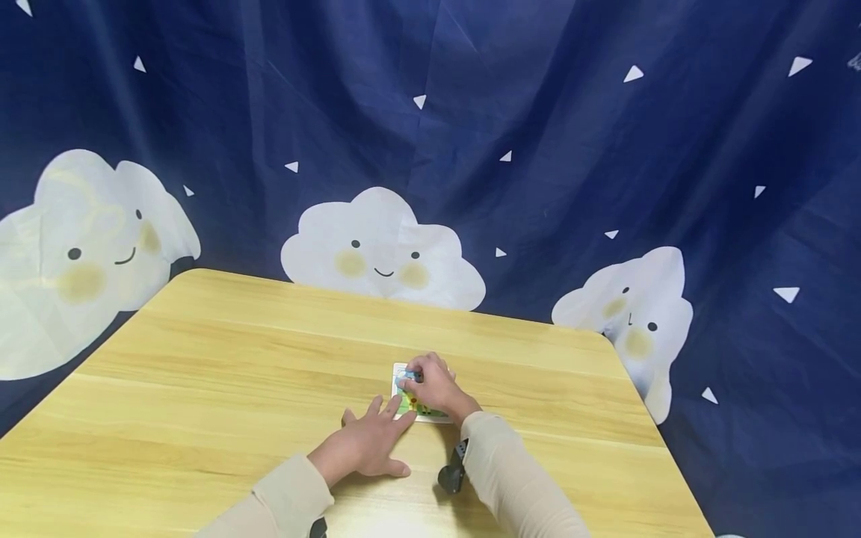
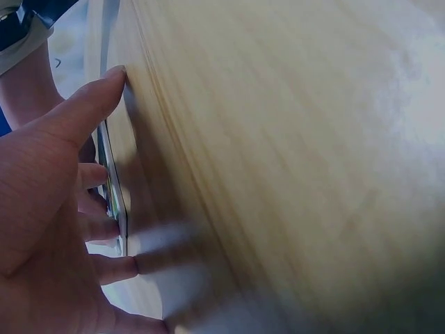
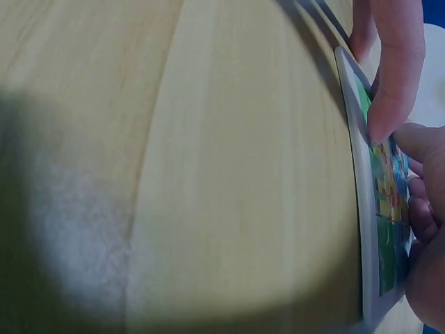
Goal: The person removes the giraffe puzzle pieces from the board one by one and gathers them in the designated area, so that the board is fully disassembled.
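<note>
Where fingers [image 3: 396, 76] touch down, the puzzle [image 3: 391, 191] lies beneath

A white-bordered jigsaw board [image 1: 421, 409], its picture green, yellow and blue, lies flat on the wooden table [image 1: 269, 359]. The left hand's [image 1: 370, 444] straight fingers touch its near left part; the right hand [image 1: 436, 385] covers much of its far right.
</note>
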The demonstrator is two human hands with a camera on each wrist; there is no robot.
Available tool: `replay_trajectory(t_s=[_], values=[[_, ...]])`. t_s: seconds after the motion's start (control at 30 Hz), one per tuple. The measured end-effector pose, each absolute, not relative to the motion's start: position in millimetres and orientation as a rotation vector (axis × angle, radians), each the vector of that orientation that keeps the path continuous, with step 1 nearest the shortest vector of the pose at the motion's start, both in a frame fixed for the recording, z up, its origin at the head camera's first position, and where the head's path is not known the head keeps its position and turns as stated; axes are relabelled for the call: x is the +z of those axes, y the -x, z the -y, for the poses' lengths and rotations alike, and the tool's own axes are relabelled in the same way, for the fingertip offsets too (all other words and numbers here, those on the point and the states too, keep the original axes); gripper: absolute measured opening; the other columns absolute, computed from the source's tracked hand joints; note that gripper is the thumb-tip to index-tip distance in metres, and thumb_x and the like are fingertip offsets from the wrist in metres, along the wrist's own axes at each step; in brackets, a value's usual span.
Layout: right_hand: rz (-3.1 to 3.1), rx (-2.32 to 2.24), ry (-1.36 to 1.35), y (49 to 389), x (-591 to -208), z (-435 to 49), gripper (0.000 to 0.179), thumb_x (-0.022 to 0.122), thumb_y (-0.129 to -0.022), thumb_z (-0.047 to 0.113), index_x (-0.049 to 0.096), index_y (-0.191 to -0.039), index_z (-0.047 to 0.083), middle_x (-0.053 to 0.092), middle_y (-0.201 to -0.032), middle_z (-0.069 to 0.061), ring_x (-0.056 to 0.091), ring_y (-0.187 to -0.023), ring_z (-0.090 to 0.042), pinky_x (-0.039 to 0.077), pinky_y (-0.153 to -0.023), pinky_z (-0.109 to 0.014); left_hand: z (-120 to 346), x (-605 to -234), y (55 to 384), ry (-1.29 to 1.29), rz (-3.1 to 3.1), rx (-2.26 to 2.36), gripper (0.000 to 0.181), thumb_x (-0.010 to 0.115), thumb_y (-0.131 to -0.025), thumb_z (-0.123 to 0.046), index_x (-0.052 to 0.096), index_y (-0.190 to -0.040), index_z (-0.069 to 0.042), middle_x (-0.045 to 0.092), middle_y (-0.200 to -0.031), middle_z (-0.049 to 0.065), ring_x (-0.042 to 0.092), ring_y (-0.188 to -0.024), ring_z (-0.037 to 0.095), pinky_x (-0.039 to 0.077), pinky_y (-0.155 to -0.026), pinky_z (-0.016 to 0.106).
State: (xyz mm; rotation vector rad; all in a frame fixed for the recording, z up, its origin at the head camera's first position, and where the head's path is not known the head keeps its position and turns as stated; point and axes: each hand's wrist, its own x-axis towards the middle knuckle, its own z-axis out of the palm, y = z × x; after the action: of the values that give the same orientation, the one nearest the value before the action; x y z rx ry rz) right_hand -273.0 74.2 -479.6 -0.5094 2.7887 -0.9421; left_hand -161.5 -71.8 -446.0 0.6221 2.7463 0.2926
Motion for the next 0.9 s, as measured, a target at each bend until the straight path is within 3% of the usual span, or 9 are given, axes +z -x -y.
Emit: replay_trajectory(t_s=[0.4,0.67,0.9], values=[[-2.803,-1.091,0.437,272.4,-478.4,-80.7,0.014,0.061,-0.092,0.022,0.054,-0.104,0.017,0.056,-0.084,0.005,0.051,-0.081,-0.013,0.03,-0.088,-0.043,70.8,-441.1,163.2,-0.605,-2.723,0.269,0.083,0.064,-0.077,-0.062,0.038,-0.145,-0.021,0.026,-0.154,0.014,0.029,-0.136,0.044,0.031,-0.086,0.077],[-2.788,-1.193,0.377,276.7,-479.2,-98.4,0.016,0.055,-0.095,0.017,0.054,-0.11,0.014,0.056,-0.087,-0.001,0.051,-0.08,-0.015,0.043,-0.076,-0.033,72.2,-439.0,163.4,-0.593,-2.721,0.287,0.083,0.066,-0.076,-0.06,0.038,-0.144,-0.021,0.027,-0.154,0.014,0.029,-0.136,0.044,0.03,-0.088,0.077],[-2.791,-1.196,0.316,277.5,-481.8,-119.6,0.018,0.053,-0.096,0.015,0.056,-0.113,0.012,0.056,-0.09,-0.003,0.052,-0.082,-0.016,0.045,-0.076,-0.032,72.6,-438.1,163.5,-0.601,-2.716,0.289,0.083,0.066,-0.076,-0.059,0.038,-0.145,-0.021,0.027,-0.154,0.014,0.028,-0.136,0.044,0.029,-0.089,0.077]])
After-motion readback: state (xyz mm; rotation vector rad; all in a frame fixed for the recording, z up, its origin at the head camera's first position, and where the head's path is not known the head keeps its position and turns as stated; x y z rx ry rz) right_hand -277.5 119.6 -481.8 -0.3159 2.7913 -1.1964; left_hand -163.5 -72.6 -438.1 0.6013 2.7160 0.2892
